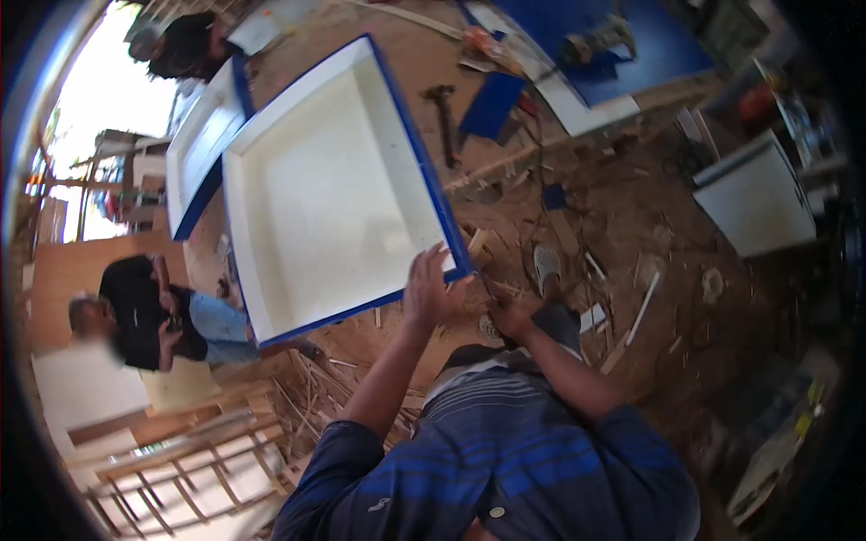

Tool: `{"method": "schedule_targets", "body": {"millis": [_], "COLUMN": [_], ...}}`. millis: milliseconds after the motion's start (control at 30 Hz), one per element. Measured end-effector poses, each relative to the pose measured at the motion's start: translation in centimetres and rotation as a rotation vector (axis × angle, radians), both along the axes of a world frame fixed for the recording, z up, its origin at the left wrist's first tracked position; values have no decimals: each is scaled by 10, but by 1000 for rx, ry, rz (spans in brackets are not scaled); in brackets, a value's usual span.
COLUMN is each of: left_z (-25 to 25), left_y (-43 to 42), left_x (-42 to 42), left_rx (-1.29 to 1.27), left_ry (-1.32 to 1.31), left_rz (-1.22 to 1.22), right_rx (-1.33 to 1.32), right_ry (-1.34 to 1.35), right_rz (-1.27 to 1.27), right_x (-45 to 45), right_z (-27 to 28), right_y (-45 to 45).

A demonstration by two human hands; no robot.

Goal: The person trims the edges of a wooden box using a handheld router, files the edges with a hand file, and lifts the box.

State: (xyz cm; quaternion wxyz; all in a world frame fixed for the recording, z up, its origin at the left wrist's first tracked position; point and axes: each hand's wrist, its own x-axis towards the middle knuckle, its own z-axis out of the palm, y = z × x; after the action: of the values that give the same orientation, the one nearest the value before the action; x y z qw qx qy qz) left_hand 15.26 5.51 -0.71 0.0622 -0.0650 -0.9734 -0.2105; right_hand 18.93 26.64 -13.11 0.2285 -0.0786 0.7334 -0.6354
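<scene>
A large shallow box (316, 198) with a white inside and blue outer edges stands tilted in front of me. My left hand (431, 293) is at its near right corner, fingers over the rim onto the white inside and thumb pointing right. Just outside that corner is my right hand (511, 316), with its fingers curled close to the blue edge. What those fingers hold, if anything, is hidden. Behind the box, to the left, leans a second white box (206, 126) with a blue edge.
A person in a black shirt (135, 311) stands at left; another person (185, 47) bends at the back. A hammer (442, 124) and a blue panel piece (492, 105) lie ahead. Wood scraps (645, 307) litter the dirt floor. A blue board (613, 45) is at the back right.
</scene>
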Motion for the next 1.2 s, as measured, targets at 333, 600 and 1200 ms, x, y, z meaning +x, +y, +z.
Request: {"method": "schedule_targets", "body": {"millis": [333, 600, 1200], "left_z": [-37, -31, 2], "left_y": [-70, -145, -438], "left_x": [125, 166, 256], "left_rx": [-257, -357, 598], "left_ry": [34, 58, 397], "left_rz": [287, 775, 1439], "right_rx": [158, -28, 212], "right_ry": [-328, -17, 138], "right_rz": [-198, 212, 551], "right_x": [-89, -160, -65], "right_z": [107, 168, 179], "right_y": [65, 6, -267]}}
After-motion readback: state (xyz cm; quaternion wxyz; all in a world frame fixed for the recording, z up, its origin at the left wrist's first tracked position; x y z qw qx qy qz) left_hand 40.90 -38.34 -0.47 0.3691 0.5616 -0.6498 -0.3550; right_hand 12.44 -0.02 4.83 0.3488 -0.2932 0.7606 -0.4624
